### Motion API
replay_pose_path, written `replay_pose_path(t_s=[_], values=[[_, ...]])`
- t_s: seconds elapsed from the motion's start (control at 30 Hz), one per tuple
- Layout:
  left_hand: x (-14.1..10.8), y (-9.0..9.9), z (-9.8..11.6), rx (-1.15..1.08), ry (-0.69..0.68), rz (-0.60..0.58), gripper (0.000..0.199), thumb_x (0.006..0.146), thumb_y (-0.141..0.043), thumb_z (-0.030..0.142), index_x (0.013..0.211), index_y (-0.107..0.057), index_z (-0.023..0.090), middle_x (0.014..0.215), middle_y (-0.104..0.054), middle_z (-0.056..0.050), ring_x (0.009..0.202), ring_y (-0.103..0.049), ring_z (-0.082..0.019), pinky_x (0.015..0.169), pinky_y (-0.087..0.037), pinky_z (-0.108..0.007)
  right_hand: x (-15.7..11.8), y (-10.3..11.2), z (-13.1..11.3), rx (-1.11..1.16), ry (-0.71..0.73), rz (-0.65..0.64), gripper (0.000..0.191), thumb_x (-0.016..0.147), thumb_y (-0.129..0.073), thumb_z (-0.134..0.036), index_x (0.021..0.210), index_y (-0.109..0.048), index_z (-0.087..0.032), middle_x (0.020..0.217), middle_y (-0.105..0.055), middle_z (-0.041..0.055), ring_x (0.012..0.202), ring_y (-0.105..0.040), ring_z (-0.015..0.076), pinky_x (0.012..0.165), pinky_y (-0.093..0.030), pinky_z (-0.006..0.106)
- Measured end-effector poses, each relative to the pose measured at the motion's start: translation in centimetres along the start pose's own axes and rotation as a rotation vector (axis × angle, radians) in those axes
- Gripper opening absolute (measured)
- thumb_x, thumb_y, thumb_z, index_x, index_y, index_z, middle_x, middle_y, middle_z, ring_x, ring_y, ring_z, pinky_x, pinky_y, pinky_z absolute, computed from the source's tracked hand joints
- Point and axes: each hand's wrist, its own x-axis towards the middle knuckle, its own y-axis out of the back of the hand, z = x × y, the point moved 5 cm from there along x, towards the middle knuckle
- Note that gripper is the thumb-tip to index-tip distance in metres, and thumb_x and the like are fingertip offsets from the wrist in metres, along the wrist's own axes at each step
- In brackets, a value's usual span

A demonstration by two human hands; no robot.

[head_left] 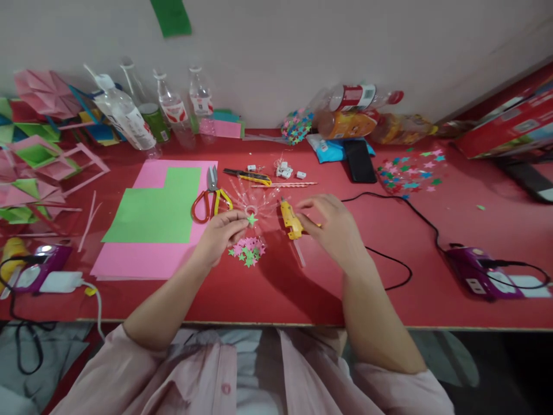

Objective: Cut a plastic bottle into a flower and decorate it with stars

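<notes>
My left hand [221, 233] pinches a small green paper star [252, 219] between thumb and fingertips. The star is in front of a clear plastic bottle piece [251, 208] cut into strips that fan outward. Just below lies a pile of pink and green paper stars [247, 251]. A yellow hot glue gun [290, 219] rests on the table with a glue stick [299, 253] protruding from its back. My right hand [330, 227] is at the glue gun's right side, thumb and fingers apart; whether it touches the gun is unclear.
Scissors [211, 196] lie on green [149, 216] and pink paper [129, 262]. A yellow cutter knife [248, 176] is behind the bottle piece. Plastic bottles [173, 106] line the wall. A phone [359, 161] and a black cable [425, 222] are on the right, with a purple power socket [479, 274].
</notes>
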Motion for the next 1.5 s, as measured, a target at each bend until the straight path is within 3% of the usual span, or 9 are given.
replay_pose_path(t_s=[0.1, 0.2, 0.57, 0.63, 0.73, 0.83, 0.93, 1.27, 1.5], values=[[-0.2, -0.6, -0.2, -0.044, 0.068, -0.073, 0.013, 0.071, -0.060, 0.028, 0.070, -0.054, 0.016, 0.041, -0.034, 0.009, 0.035, -0.024, -0.002, 0.038, -0.014, -0.018, 0.7, -0.1, -4.8, 0.179, 0.312, -0.070, 0.007, 0.087, -0.053, -0.020, 0.089, -0.060, -0.021, 0.089, -0.066, 0.0049, 0.088, -0.058, 0.0190, 0.080, -0.046, 0.034], [-0.4, -0.9, -0.4, -0.080, 0.127, -0.122, 0.013, 0.070, -0.058, 0.027, 0.067, -0.052, 0.016, 0.041, -0.034, 0.009, 0.034, -0.022, -0.002, 0.037, -0.012, -0.019, 1.2, -0.6, -7.2, 0.162, 0.466, -0.081, 0.009, 0.088, -0.051, -0.017, 0.086, -0.060, -0.019, 0.087, -0.066, 0.0060, 0.084, -0.056, 0.0189, 0.079, -0.046, 0.035], [-0.2, -0.7, -1.1, -0.181, 0.205, -0.197, 0.023, 0.080, -0.053, 0.028, 0.062, -0.043, 0.017, 0.045, -0.033, 0.007, 0.037, -0.022, -0.002, 0.038, -0.011, -0.020, 2.3, -1.7, -6.9, 0.139, 0.546, -0.069, 0.009, 0.088, -0.053, -0.017, 0.081, -0.060, -0.018, 0.081, -0.066, 0.0057, 0.078, -0.054, 0.0171, 0.075, -0.046, 0.032], [-0.2, -0.6, -0.8, -0.144, 0.151, -0.155, 0.023, 0.083, -0.051, 0.033, 0.068, -0.049, 0.016, 0.045, -0.034, 0.008, 0.038, -0.023, -0.003, 0.039, -0.013, -0.020, 2.6, -1.2, -6.5, 0.168, 0.515, -0.040, 0.009, 0.087, -0.055, -0.017, 0.080, -0.059, -0.019, 0.079, -0.065, 0.0050, 0.076, -0.055, 0.0165, 0.074, -0.046, 0.032], [-0.3, -0.6, -0.2, -0.061, 0.064, -0.092, 0.023, 0.085, -0.051, 0.034, 0.096, -0.058, 0.016, 0.044, -0.033, 0.009, 0.040, -0.024, -0.005, 0.041, -0.017, -0.021, 3.6, -0.3, -5.4, 0.225, 0.343, -0.010, 0.010, 0.087, -0.056, -0.019, 0.079, -0.060, -0.021, 0.075, -0.064, 0.0018, 0.071, -0.055, 0.0149, 0.069, -0.044, 0.030], [-0.5, -1.0, 0.1, -0.019, 0.061, -0.062, 0.045, 0.082, -0.055, 0.030, 0.124, -0.047, 0.018, 0.044, -0.033, 0.010, 0.041, -0.027, -0.006, 0.042, -0.019, -0.021, 4.6, 0.0, -4.4, 0.271, 0.191, -0.054, 0.012, 0.088, -0.055, -0.023, 0.077, -0.061, -0.021, 0.070, -0.062, -0.0007, 0.063, -0.053, 0.0124, 0.063, -0.041, 0.028], [-0.6, -1.5, 0.2, -0.031, 0.091, -0.039, 0.064, 0.079, -0.056, 0.027, 0.138, -0.031, 0.020, 0.046, -0.037, 0.011, 0.042, -0.030, -0.006, 0.042, -0.019, -0.021, 5.2, -0.2, -3.8, 0.298, 0.163, -0.066, 0.012, 0.088, -0.056, -0.023, 0.076, -0.060, -0.021, 0.069, -0.062, -0.0015, 0.062, -0.052, 0.0113, 0.062, -0.040, 0.027], [-1.0, -1.6, 0.6, 0.086, 0.193, -0.051, 0.057, 0.078, -0.057, 0.025, 0.132, -0.040, 0.019, 0.053, -0.044, 0.009, 0.045, -0.034, -0.005, 0.043, -0.022, -0.020, 5.5, -2.6, -1.7, 0.559, 0.040, -0.191, 0.009, 0.084, -0.058, -0.022, 0.075, -0.059, -0.021, 0.081, -0.061, -0.0003, 0.076, -0.057, 0.0122, 0.072, -0.045, 0.028], [-1.4, -0.8, 2.9, 0.155, 0.118, -0.026, 0.055, 0.080, -0.055, 0.026, 0.133, -0.040, 0.018, 0.049, -0.037, 0.011, 0.043, -0.029, -0.005, 0.043, -0.020, -0.021, 5.3, -2.5, -2.0, 0.593, 0.052, -0.250, 0.010, 0.085, -0.059, -0.025, 0.076, -0.060, -0.019, 0.082, -0.062, 0.0007, 0.076, -0.058, 0.0115, 0.070, -0.045, 0.027]])
